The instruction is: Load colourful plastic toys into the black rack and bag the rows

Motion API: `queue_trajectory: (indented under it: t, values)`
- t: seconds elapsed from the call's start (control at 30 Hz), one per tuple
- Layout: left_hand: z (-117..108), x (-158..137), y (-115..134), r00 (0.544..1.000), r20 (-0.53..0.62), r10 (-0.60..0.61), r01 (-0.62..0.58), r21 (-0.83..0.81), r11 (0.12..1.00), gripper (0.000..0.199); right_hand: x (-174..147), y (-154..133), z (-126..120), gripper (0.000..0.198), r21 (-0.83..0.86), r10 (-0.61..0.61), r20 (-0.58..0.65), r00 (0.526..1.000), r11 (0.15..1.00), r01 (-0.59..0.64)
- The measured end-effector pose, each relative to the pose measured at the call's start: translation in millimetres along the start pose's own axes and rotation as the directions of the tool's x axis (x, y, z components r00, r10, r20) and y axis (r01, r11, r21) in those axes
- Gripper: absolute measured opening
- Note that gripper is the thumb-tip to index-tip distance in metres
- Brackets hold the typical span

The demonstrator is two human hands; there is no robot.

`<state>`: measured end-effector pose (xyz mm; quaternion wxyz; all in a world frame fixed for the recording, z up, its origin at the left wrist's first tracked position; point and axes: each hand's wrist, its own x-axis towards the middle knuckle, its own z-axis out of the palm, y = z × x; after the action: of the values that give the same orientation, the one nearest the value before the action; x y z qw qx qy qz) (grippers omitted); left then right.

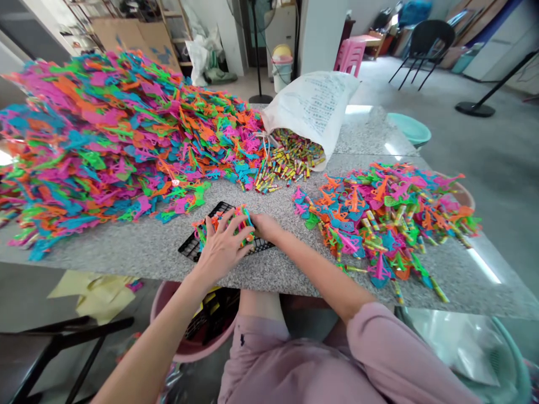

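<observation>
On the speckled grey tabletop lies a black plastic grid tray (189,247), tilted at an angle near the front edge. Small bright plastic toy pieces (202,229) stand in it, in orange, green, blue and pink. My left hand (223,247) lies over these pieces from above, its fingers spread apart and touching them. At the right end of the pieces is my right hand (265,227), with its fingers curled in. Its fingertips are partly hidden, and what they grip cannot be made out.
A tall heap of coloured plastic toys (126,140) fills the left of the table. Behind, a white sack (314,106) spills small yellow-and-red printed tubes (290,163). Toys with tubes attached (379,219) are piled at the right. Below the edge stands a pink tub (185,350).
</observation>
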<state>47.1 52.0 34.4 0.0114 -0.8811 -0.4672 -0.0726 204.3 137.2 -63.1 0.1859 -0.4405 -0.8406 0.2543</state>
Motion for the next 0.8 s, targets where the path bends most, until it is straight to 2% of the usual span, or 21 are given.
queue_trajectory:
  t: [0.1,0.2,0.3,0.37,0.47,0.53,0.6,0.63,0.7,0.73,0.8]
  values:
    - [2.4,0.4,-3.7,0.998,0.009,0.068,-0.068,0.006,0.998,0.029,0.9,-7.2,-1.3,0.037,-0.094,0.046,0.034,0.998,0.995,-0.043]
    - [3.0,2.9,-7.6,0.99,0.056,0.128,-0.128,-0.012,0.992,0.031,0.0,-14.3,0.0,0.033,-0.117,0.091,0.028,0.995,0.989,-0.088]
    - [0.9,6.5,-9.0,0.988,0.086,0.125,-0.125,-0.005,0.992,0.032,-5.5,-21.2,1.8,0.033,-0.11,0.107,0.018,0.994,0.988,-0.105]
    - [-1.0,8.8,-8.7,0.988,0.101,0.117,-0.118,0.0,0.993,0.033,-22.6,-25.2,-1.8,0.038,-0.093,0.071,-0.026,0.997,0.993,-0.074]
    - [-1.2,11.3,-7.2,0.991,0.097,0.091,-0.092,0.003,0.996,0.028,-84.8,-25.6,-23.8,0.052,-0.079,0.018,-0.243,0.97,0.996,-0.039]
    - [0.8,12.5,-5.8,0.994,0.075,0.075,-0.076,0.015,0.997,0.024,-144.2,-18.9,-52.1,0.048,-0.126,0.114,-0.398,0.91,0.976,-0.177]
    - [3.3,13.4,-4.5,0.996,0.053,0.075,-0.077,0.038,0.996,0.023,-200.3,-6.5,-85.9,0.044,-0.242,0.246,-0.498,0.832,0.882,-0.405]
    - [4.4,13.8,-4.1,0.996,0.044,0.078,-0.08,0.052,0.995,0.023,-222.4,1.0,-101.4,0.043,-0.32,0.31,-0.517,0.798,0.794,-0.516]
    - [5.7,14.1,-3.4,0.997,0.03,0.077,-0.08,0.075,0.994,0.023,-250.5,15.5,-124.1,0.035,-0.484,0.362,-0.466,0.807,0.66,-0.575]
    - [5.8,14.0,-3.1,0.997,0.027,0.077,-0.079,0.082,0.994,0.022,-257.0,21.2,-130.7,0.032,-0.539,0.372,-0.433,0.821,0.623,-0.567]
    - [4.9,13.4,-2.6,0.996,0.027,0.079,-0.081,0.081,0.993,0.021,-258.1,27.0,-136.8,0.029,-0.571,0.364,-0.395,0.844,0.622,-0.536]
